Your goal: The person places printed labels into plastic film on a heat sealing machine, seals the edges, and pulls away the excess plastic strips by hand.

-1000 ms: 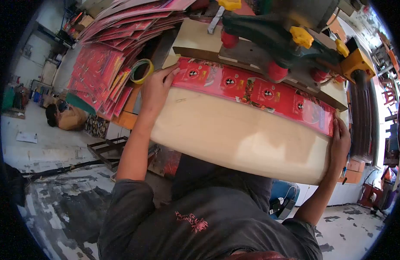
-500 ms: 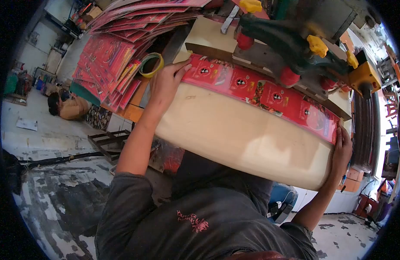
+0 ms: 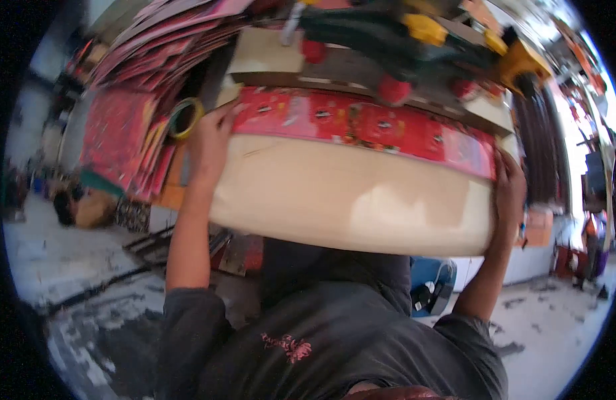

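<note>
A long red printed sheet (image 3: 415, 137) lies across a pale, smooth work board (image 3: 308, 180), its far edge along the machine's straight bar. My left hand (image 3: 210, 137) grips the sheet's left end, thumb and fingers closed at the corner. At the opposite end, my right hand (image 3: 509, 183) has its fingers closed around the short edge. Motion blur softens both hands, and the fingers' undersides are hidden.
Beyond the sheet stands a dark green machine frame (image 3: 351, 33) with yellow knobs (image 3: 425, 29) and red feet (image 3: 393, 89). A tape roll (image 3: 186, 118) and stacked red printed sheets (image 3: 118, 130) are at left. A person (image 3: 88, 208) sits low in the background.
The view has turned, so the board, machine and sheet appear further left, higher and more level. Both hands stay at the ends of the sheet.
</note>
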### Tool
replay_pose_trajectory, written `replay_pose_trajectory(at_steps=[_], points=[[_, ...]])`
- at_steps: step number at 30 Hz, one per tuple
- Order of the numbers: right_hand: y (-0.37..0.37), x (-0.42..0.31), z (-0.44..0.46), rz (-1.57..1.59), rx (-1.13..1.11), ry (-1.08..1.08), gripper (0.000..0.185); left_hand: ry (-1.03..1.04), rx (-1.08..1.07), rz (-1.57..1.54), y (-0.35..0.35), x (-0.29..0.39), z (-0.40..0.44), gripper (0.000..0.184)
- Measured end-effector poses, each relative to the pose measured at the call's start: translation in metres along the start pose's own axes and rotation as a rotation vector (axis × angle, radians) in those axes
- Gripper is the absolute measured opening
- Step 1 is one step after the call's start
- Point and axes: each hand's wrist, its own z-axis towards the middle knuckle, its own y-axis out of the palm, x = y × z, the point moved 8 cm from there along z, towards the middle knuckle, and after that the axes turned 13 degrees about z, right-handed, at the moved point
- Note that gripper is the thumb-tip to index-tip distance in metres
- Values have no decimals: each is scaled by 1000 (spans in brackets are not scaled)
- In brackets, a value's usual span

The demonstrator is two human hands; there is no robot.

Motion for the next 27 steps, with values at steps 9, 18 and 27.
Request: replay_pose_trajectory(at_steps=[9,18,27], points=[[-10,7,-5,-85,187,-114,34,-8,-4,-97,-1,5,-3,42],[-16,18,-15,76,99,-62,31,5,-27,-200,-10,4,-15,37],[-8,1,-26,-57,151,-71,33,12,-68,-290,-18,5,-27,34]])
